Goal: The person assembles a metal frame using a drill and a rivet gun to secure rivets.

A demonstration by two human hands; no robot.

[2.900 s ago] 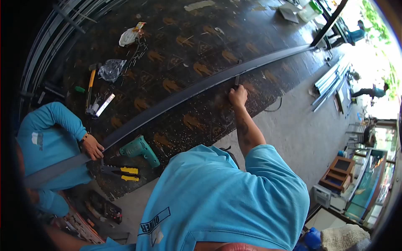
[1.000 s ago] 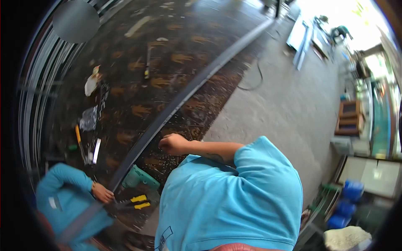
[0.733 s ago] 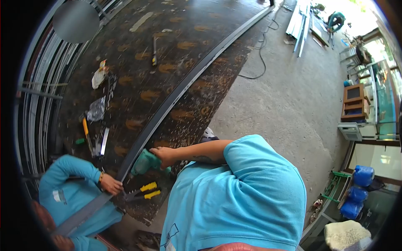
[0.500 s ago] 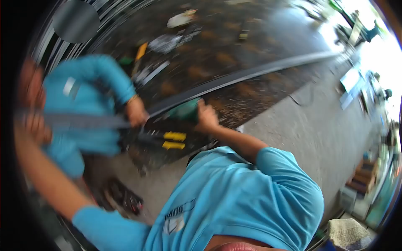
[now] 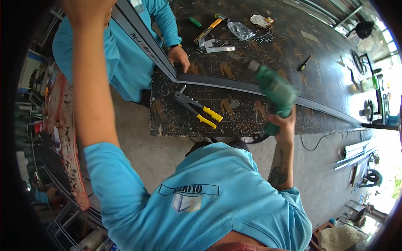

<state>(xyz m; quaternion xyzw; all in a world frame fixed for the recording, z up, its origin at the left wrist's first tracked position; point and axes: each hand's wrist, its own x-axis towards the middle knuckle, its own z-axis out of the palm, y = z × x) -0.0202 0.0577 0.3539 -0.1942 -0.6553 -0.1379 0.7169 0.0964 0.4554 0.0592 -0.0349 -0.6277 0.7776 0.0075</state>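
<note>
My right hand (image 5: 284,121) is wrapped round the handle of a green power drill (image 5: 274,90). The drill is smeared by motion and held over the table, with its chuck towards the far side. At the upper left my left hand (image 5: 90,12) grips the raised length of a grey metal profile frame (image 5: 144,44); its fingers are partly hidden. The frame's corner rests on the table, and its other length (image 5: 326,109) runs off to the right beneath the drill. A co-worker's hand (image 5: 179,57) is beside that corner. Yellow-handled riveter pliers (image 5: 199,109) lie in front of it.
On the dark worktable (image 5: 238,119) are a hammer (image 5: 212,27), a plastic bag (image 5: 240,31), a silver metal piece (image 5: 220,49), a marker-like tool (image 5: 305,63) and scattered rivets. The co-worker (image 5: 130,62) stands at the left. A cable (image 5: 314,146) hangs at the right.
My right hand has lifted the drill from beside the profile and moved it right, above the table. My left hand and the raised profile have swung upward. The view has turned.
</note>
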